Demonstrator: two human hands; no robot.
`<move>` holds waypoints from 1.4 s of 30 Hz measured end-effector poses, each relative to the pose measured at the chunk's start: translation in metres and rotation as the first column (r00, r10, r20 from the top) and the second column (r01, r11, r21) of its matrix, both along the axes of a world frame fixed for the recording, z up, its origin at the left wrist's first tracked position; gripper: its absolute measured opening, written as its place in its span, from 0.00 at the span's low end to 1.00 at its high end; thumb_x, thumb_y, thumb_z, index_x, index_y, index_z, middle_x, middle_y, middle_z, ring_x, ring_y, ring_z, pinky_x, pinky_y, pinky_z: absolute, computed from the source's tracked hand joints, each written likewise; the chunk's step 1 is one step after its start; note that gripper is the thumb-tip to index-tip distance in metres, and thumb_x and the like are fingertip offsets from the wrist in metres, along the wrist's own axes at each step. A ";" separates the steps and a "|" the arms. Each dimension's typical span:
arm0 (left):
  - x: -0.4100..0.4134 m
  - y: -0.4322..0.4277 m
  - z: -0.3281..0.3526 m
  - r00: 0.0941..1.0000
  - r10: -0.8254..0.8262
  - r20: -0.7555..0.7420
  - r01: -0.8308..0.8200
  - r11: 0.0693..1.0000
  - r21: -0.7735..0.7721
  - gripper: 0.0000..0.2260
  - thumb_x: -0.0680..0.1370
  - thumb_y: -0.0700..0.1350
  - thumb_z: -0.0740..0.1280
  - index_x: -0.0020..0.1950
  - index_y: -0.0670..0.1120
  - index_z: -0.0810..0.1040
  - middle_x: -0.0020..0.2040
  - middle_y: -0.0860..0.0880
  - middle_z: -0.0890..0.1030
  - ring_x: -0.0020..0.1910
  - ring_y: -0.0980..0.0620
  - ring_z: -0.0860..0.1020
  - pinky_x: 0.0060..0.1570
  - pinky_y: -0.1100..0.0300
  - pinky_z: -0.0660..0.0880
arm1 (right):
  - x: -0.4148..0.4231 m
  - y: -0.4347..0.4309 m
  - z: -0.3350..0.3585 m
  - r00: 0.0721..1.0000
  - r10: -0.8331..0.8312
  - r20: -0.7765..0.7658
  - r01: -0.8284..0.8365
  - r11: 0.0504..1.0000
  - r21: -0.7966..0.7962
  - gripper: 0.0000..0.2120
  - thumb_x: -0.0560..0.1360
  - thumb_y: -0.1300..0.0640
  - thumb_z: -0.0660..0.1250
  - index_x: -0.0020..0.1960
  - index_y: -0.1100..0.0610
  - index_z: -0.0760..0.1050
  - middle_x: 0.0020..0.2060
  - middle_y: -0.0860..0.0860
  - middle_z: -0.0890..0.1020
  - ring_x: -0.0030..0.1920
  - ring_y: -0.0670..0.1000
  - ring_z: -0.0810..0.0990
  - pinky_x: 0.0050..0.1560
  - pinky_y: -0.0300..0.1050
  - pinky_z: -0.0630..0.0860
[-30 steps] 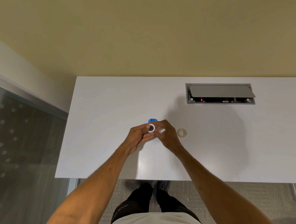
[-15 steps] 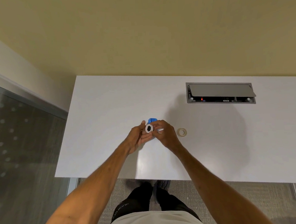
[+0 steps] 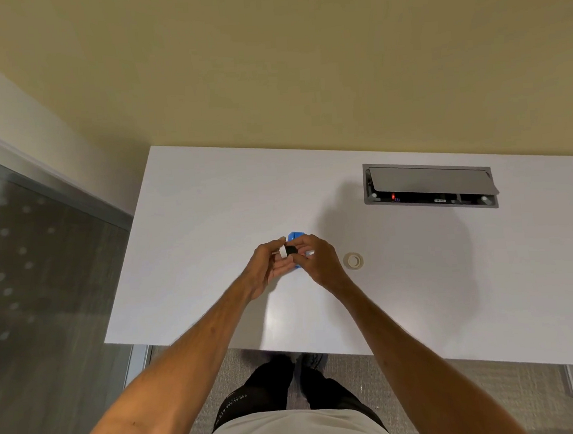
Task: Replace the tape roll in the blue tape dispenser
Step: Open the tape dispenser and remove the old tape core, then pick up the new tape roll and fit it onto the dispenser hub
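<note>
Both forearms (image 3: 193, 352) are bare — no sleeves, watch or rings visible; a pale grey-white shirt (image 3: 293, 433) covers the torso; below it, black trousers (image 3: 273, 390) with a faint line of small lettering on the left thigh — unreadable; dark shoes (image 3: 308, 361).

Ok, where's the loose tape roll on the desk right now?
The tape roll lies flat on the white desk, just right of the right hand, nearer the person than the cable hatch.

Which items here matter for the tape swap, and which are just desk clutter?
Job: blue tape dispenser; white ring on black hub, held by left hand; right hand; spare tape roll.
Not job: cable box in white desk.
</note>
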State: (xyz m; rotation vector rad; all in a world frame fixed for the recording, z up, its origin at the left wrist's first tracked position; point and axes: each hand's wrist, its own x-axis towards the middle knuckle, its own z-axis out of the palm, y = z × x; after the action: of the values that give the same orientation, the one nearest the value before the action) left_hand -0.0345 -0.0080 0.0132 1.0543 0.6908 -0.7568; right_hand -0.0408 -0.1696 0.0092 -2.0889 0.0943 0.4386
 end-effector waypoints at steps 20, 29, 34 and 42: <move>0.012 0.044 -0.030 0.856 -0.471 0.212 0.045 0.476 0.878 0.20 0.81 0.45 0.75 0.71 0.44 0.79 0.67 0.43 0.82 0.67 0.42 0.79 0.67 0.46 0.77 | 0.024 0.042 -0.022 0.995 -0.047 -0.093 0.040 0.996 -0.075 0.07 0.81 0.57 0.71 0.58 0.57 0.83 0.53 0.51 0.88 0.55 0.52 0.86 0.61 0.48 0.83; 0.035 0.071 -0.054 0.804 -0.589 0.079 0.144 0.323 0.935 0.18 0.80 0.42 0.73 0.70 0.50 0.80 0.69 0.45 0.77 0.70 0.42 0.76 0.68 0.44 0.75 | 0.032 0.047 -0.035 0.992 -0.078 -0.100 0.067 0.992 -0.109 0.08 0.82 0.57 0.69 0.60 0.51 0.83 0.54 0.48 0.87 0.54 0.49 0.85 0.60 0.50 0.84; 0.040 0.080 -0.065 0.811 -0.584 0.034 0.195 0.324 0.926 0.19 0.79 0.42 0.73 0.70 0.50 0.79 0.66 0.44 0.78 0.67 0.43 0.77 0.67 0.43 0.76 | 0.029 0.048 -0.041 0.986 -0.119 -0.112 0.105 0.987 -0.125 0.10 0.82 0.57 0.69 0.62 0.50 0.84 0.58 0.47 0.85 0.57 0.49 0.84 0.63 0.50 0.83; 0.043 0.081 -0.069 0.790 -0.613 -0.026 0.241 0.272 0.932 0.20 0.79 0.42 0.73 0.70 0.51 0.78 0.67 0.45 0.78 0.69 0.42 0.76 0.69 0.42 0.74 | 0.020 0.045 -0.042 0.974 -0.176 -0.143 0.156 0.977 -0.144 0.12 0.82 0.55 0.70 0.64 0.48 0.83 0.56 0.48 0.86 0.56 0.51 0.85 0.61 0.52 0.84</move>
State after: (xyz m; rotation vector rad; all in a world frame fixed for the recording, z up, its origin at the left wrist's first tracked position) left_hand 0.0083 0.0734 -0.0556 2.4661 0.4584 -0.5892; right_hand -0.0205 -0.1242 -0.0331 -2.1532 0.3973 0.5029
